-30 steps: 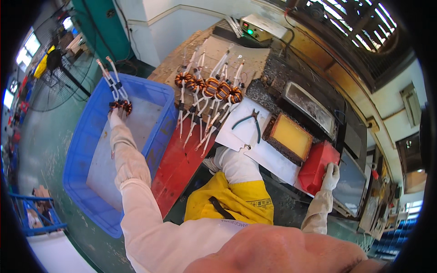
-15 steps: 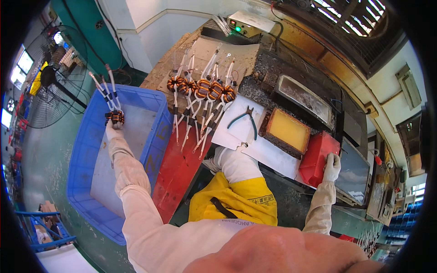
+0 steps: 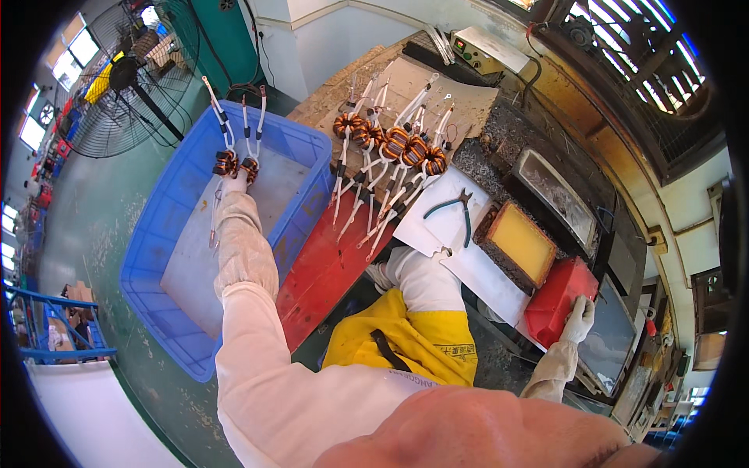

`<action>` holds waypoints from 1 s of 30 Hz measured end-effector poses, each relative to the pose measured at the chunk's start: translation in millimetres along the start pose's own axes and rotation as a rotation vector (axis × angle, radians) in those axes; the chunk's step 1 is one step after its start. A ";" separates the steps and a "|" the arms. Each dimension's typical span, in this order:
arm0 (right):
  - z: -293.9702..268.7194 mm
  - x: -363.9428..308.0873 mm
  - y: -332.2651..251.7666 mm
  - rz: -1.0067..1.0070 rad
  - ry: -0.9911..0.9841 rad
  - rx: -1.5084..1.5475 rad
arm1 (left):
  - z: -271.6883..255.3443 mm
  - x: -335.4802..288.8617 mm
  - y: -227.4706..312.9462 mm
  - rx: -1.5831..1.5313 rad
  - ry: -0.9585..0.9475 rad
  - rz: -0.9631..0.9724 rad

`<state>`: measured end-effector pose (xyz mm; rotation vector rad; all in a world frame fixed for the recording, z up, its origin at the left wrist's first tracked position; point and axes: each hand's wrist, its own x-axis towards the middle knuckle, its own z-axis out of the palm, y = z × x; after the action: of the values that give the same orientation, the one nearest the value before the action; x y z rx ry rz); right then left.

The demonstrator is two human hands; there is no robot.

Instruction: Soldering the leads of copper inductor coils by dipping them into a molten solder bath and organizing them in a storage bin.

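Observation:
My gloved left hand is over the blue plastic bin, its fingers closed at two copper-wound ring coils. The left ring coil and the right ring coil sit slightly apart, their white-sleeved leads pointing up and away. The coils partly hide my fingertips. At the right, my gloved right hand grips the edge of a red plastic box, thumb and fingers at its side. More wound ring coils stand in a row on the bench between my hands, white leads on both sides.
Pliers with dark handles lie on a white sheet. Beside them are a pot of yellow material and a metal-rimmed trough. A red board slopes beside the bin. A fan stands far left.
The view has shifted, so the bench appears farther right. At my left hand the coils, earlier bunched together, now show as two spread apart. My right hand still holds the red box.

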<state>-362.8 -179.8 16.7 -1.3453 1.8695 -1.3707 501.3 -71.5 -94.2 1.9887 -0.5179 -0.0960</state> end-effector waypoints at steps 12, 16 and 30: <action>1.9 2.0 1.1 0.030 -0.018 0.039 | -2.3 17.3 59.8 -0.542 0.258 -0.066; 0.6 -3.2 -7.1 0.050 -0.019 0.058 | -2.1 -26.3 162.0 -0.487 0.204 0.134; 4.4 -77.7 -102.5 0.048 -0.464 0.442 | 20.9 -301.7 284.3 -0.391 -0.878 0.289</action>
<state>-282.1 -115.2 93.5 -1.2428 1.2038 -1.2218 132.8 -75.3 96.7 1.3953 -1.2293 -0.8444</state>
